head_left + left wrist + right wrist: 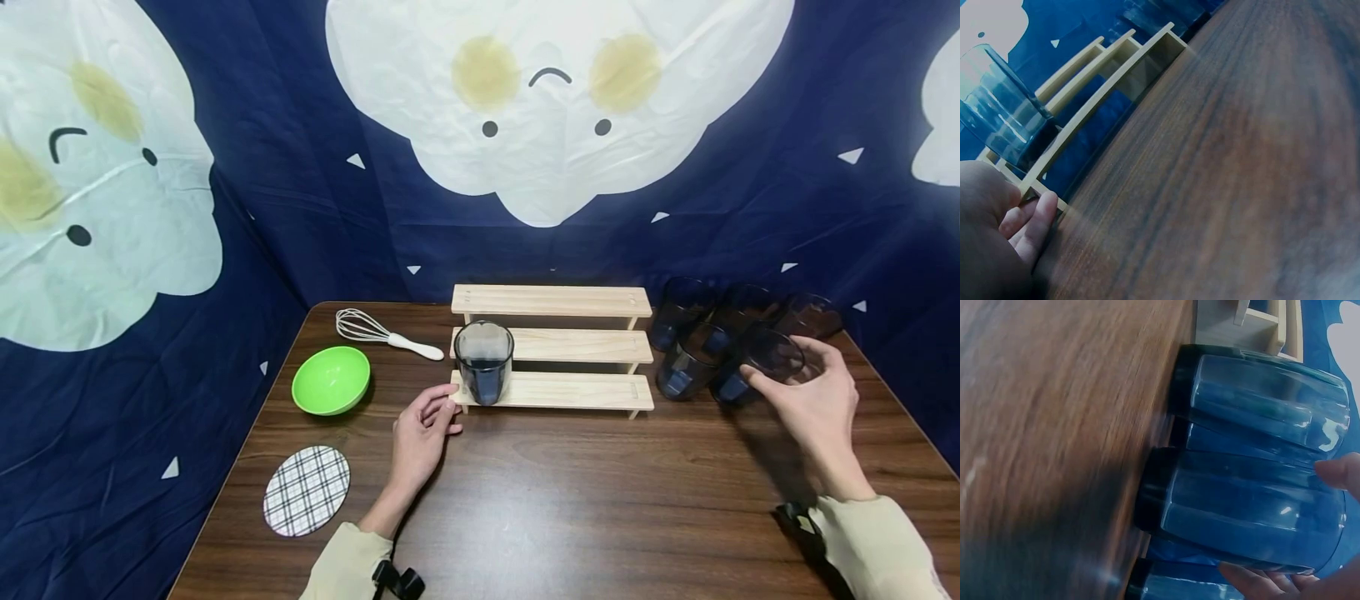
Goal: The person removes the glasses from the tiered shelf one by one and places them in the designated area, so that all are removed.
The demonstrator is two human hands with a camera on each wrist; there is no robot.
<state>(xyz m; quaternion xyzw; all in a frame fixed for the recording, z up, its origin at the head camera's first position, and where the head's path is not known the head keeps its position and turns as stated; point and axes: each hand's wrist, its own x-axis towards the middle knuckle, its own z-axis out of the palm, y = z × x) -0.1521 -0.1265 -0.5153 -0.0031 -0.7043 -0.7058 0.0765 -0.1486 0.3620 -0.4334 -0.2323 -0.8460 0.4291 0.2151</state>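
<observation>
A three-tier wooden display stand (555, 391) stands toward the back of the table. On the left end of its lowest tier sits a dark tinted glass (485, 367), upright. My left hand (422, 437) holds that tier's left end, thumb and curled fingers at its edge; the left wrist view shows the fingertips (1044, 219) by the end support. At the right, my right hand (817, 400) grips the near glass (1241, 509) of a cluster, thumb on one side and fingers on the other. That glass stands upright, its base at table level. Another tinted glass (690, 362) stands just left of it.
More tinted glasses (681, 310) stand behind, near the back right edge. Left of the stand lie a white whisk (390, 336), a green bowl (331, 381) and a checked round coaster (307, 491). A dark blue cloth (420, 242) hangs behind the table (570, 517).
</observation>
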